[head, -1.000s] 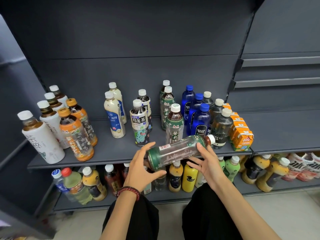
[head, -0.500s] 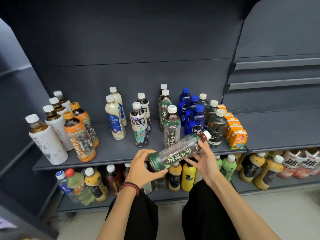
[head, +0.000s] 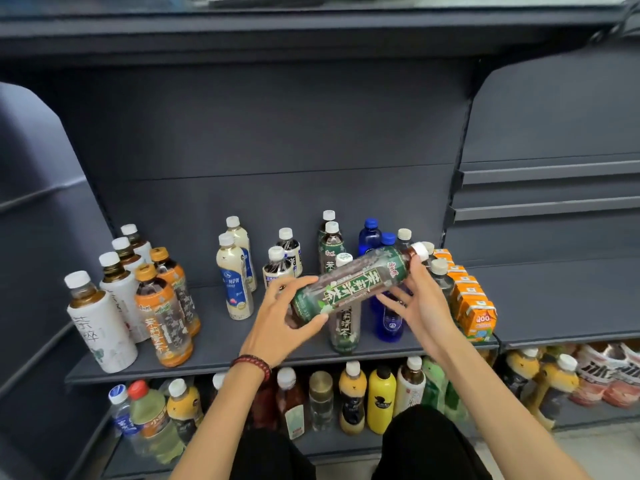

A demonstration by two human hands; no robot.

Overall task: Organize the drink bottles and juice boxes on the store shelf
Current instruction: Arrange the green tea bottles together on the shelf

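Shelf (head: 214, 344) — upright drink bottles (head: 100, 327) in rows, orange juice boxes (head: 479, 315), perhaps five, at its right end.

You have bare grey metal shelf (head: 214, 327) between the orange-labelled tea bottles (head: 166, 317) and the cream blue-labelled bottles (head: 233, 282), and the neighbouring right-hand shelf (head: 568, 299) is open. Upright green-labelled tea bottles (head: 344, 329), blue plastic bottles (head: 389, 322) and orange juice boxes (head: 476, 310) crowd the centre-right.
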